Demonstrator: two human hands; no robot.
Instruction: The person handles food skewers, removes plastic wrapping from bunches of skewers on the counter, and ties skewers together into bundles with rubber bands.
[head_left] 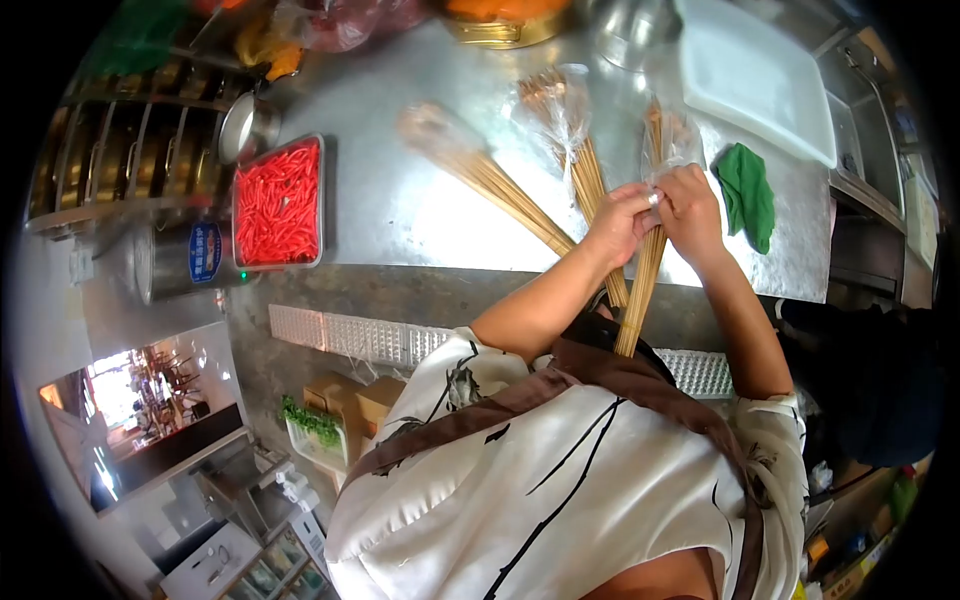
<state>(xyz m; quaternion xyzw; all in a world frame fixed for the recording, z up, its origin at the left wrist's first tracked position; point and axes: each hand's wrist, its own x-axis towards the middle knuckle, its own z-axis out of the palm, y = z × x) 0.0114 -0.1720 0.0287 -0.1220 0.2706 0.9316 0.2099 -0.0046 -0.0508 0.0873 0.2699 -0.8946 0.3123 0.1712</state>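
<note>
Both hands meet at the table's front edge over a bundle of bamboo skewers (647, 275), whose far ends sit inside a clear plastic bag (680, 138). My left hand (618, 222) pinches the bag's gathered neck from the left. On the other side, my right hand (690, 212) is closed on the same twisted plastic, fingers bent. The bundle's near ends reach back to my apron. Just left lies a second bundle of skewers (590, 175), its tips wrapped in a knotted clear bag (555, 112). A third bundle of skewers (495, 185) slants further left, its bagged end blurred.
A tray of red chilies (278, 205) stands at the table's left end, near a metal pot (247, 128). To the right are a green cloth (745, 195) and a white plastic tub (760, 85). A brass-coloured pot (508, 30) stands at the back.
</note>
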